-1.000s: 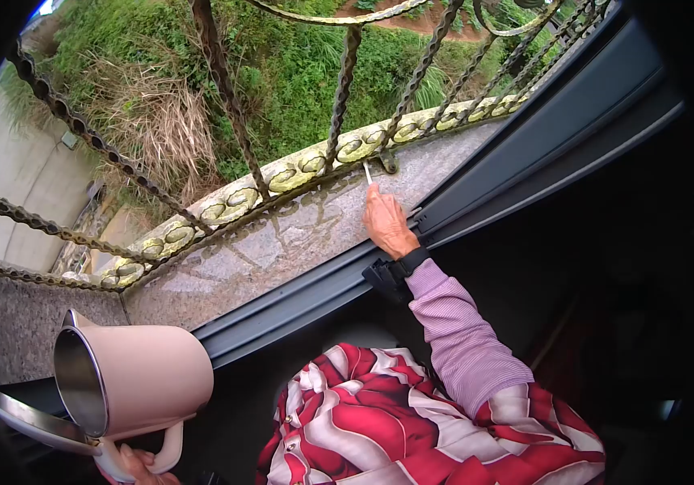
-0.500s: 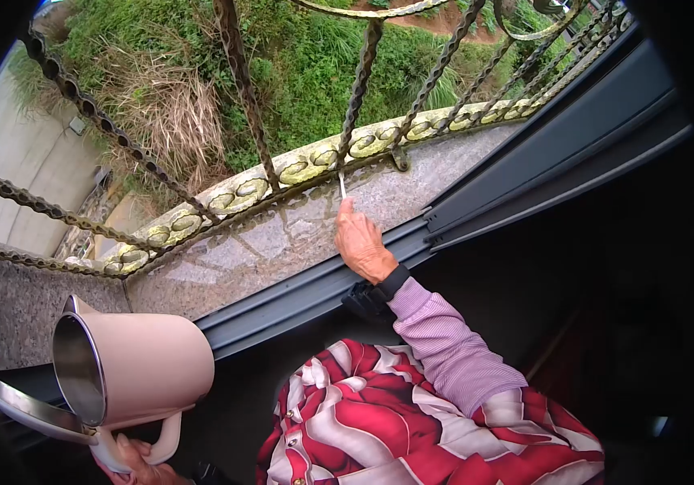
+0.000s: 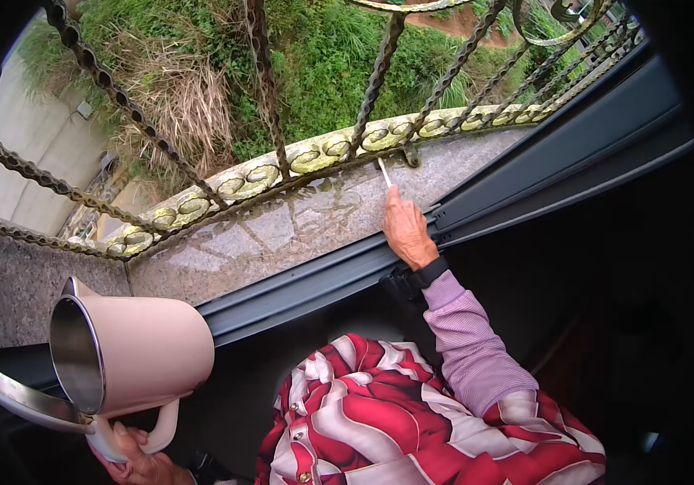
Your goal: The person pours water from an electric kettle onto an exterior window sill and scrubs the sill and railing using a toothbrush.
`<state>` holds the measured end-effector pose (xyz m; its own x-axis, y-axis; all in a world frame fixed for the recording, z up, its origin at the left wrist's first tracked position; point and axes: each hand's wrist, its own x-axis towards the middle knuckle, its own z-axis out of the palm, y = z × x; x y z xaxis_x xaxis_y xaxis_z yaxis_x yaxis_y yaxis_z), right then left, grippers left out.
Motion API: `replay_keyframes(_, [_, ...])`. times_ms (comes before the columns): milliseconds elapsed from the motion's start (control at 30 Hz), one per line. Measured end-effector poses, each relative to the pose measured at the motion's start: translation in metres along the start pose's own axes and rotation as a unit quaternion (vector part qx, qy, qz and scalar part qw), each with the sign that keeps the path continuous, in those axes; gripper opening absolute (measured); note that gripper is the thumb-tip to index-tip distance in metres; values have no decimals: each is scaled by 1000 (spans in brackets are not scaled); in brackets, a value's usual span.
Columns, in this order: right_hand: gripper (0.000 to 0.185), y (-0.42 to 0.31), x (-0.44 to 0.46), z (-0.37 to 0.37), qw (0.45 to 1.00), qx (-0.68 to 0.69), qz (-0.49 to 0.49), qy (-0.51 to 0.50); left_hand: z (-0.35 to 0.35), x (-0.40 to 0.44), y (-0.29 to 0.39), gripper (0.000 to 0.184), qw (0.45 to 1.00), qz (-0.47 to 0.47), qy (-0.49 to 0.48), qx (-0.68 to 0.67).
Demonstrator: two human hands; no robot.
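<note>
A thin white stick (image 3: pixel 384 172) points forward from the pinched fingers of my right hand (image 3: pixel 408 229). Its tip is at the foot of the railing, above the wet stone sill (image 3: pixel 315 212); whether it touches I cannot tell. At the lower left, my left hand (image 3: pixel 143 462) is closed round the handle of a pale pink kettle (image 3: pixel 153 343). The kettle lies tilted on its side, its open mouth facing left and its metal-lined inside showing. Its lid (image 3: pixel 36 400) hangs open below the mouth.
A twisted metal railing (image 3: pixel 375 85) with a mossy patterned bottom rail (image 3: pixel 315 155) borders the sill. Dark window track (image 3: pixel 298 295) runs along the near side, and a sliding frame (image 3: pixel 557 162) stands at right. Grass and a paved road lie beyond.
My right hand has moved to the right along the sill with the white stick. The kettle stays tilted in my left hand, and the view has shifted slightly.
</note>
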<state>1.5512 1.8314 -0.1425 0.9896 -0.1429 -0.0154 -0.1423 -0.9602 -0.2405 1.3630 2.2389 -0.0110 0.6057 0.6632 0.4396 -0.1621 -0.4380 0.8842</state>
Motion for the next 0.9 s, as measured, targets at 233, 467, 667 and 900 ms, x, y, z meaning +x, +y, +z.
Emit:
replay_keyframes(233, [42,-60,-11,21,995,-25,-91,-29,-1,3,-2,36,1000,1,15,13])
replay_keyframes(467, [35,-25,-7,0,996,-37,-85,-6,2,2,0,37,999,0,19,25])
replay_keyframes(667, [36,-8,0,6,996,-62,-60,25,12,3,10,32,999,4,36,21])
replay_keyframes(900, [36,-35,-22,18,989,-38,-143,15,16,2,0,32,996,61,68,-4])
